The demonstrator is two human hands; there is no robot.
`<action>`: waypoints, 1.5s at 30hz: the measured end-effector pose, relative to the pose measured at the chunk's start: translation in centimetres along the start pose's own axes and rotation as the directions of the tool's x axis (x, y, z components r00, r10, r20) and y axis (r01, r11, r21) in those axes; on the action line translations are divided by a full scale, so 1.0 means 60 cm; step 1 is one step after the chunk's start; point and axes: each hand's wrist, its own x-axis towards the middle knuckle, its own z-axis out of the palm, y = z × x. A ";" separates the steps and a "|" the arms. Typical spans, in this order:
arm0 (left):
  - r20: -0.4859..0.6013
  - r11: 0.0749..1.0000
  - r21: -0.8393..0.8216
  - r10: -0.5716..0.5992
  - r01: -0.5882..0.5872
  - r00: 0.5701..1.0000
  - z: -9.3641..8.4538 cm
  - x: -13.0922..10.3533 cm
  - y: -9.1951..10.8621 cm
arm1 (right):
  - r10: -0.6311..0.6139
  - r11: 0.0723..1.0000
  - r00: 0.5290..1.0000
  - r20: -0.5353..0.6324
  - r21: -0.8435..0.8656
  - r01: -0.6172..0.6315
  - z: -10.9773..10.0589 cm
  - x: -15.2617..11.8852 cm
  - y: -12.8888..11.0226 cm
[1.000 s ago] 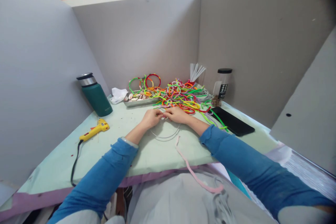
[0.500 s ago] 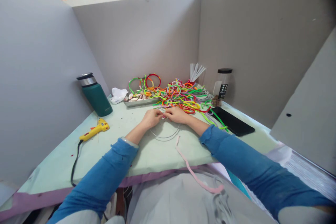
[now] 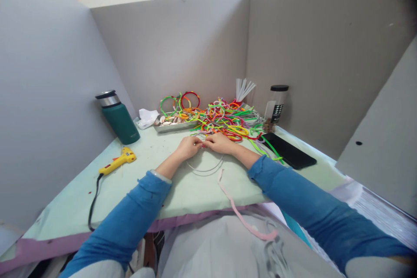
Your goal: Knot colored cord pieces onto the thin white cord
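Note:
Both of my hands meet at the far side of a thin wire ring (image 3: 204, 170), whose near arc rests over the table. My left hand (image 3: 189, 147) pinches the ring's far part, its fingers closed. Right beside it, my right hand (image 3: 219, 142) is closed on the same stretch of ring. A small reddish bit shows between the fingertips; its kind is too small to make out. A pink fuzzy strip (image 3: 235, 209) like a pipe cleaner runs from the table over its front edge onto my lap.
Behind my hands lies a heap of colourful pipe cleaners (image 3: 224, 115). A metal tray (image 3: 176, 127) with small pieces and wrapped rings (image 3: 190, 94) stand left of it. A yellow glue gun (image 3: 117, 163) and green bottle (image 3: 120, 121) are left; a black phone (image 3: 289, 151) and clear jar (image 3: 276, 106) right.
Both hands stay in place on the ring; only the fingertips shift slightly, and the reddish bit between them looks a little different.

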 end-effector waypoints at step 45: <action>0.028 0.994 0.069 0.082 -0.084 0.996 0.005 0.000 -0.006 | 0.003 1.000 1.000 0.029 -0.023 -0.002 0.000 -0.002 -0.001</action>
